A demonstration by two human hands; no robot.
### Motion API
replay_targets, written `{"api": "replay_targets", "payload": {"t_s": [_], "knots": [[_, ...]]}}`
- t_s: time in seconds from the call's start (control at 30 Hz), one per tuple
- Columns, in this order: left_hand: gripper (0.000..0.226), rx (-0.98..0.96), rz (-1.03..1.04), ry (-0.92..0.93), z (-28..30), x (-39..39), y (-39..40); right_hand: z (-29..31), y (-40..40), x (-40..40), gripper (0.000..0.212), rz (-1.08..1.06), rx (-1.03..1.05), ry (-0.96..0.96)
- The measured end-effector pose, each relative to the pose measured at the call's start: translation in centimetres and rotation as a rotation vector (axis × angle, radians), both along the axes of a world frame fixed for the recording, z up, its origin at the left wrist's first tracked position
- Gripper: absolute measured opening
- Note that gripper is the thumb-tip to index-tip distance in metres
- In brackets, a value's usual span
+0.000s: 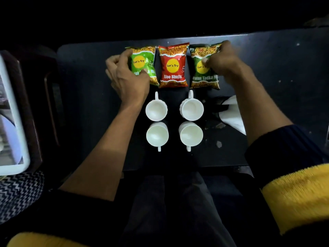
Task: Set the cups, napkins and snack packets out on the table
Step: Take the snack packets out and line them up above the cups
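— Which step is shown?
— Snack packets are being lined up at the table's (267,56) far edge: the light green packet (145,64) is pinched by the left hand (128,79), the dark green packet (204,68) by the right hand (222,61), the red packet (173,65) between.

— What is called for next?
— Probably release, then the napkins (231,114), lying right of the four cups (174,122).

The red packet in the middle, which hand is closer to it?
Left, though only just. The left hand grips the light green packet right beside the red packet. The right hand grips the dark green packet from its far side.
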State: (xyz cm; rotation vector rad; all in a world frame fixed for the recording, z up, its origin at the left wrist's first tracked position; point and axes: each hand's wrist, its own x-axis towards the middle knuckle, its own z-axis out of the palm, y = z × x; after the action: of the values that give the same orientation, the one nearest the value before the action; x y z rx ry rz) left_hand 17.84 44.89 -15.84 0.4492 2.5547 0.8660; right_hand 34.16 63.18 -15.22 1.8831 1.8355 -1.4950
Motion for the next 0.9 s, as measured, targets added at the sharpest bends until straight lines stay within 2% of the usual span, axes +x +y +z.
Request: {"api": "replay_targets", "payload": {"t_s": [0.2,0.5,0.73,0.9], "knots": [[0.079,-0.025,-0.081,-0.178,-1.7,0.0,-1.3,1.0,-1.8,-0.8,0.065,0.017,0.152,-0.148],[0.083,0.017,-0.117,-0.188,-2.2,-0.1,-1.9,1.0,-3.6,-0.4,0.08,0.066,0.164,-0.22],[0.086,0.031,-0.136,-0.188,-2.2,-0.2,-2.0,0.7,-3.9,-0.3,0.083,0.075,0.189,-0.243],[0.088,0.044,-0.146,-0.197,-2.0,-0.5,-2.4,1.3,-4.7,-0.5,0.087,0.105,0.268,-0.29]]}}
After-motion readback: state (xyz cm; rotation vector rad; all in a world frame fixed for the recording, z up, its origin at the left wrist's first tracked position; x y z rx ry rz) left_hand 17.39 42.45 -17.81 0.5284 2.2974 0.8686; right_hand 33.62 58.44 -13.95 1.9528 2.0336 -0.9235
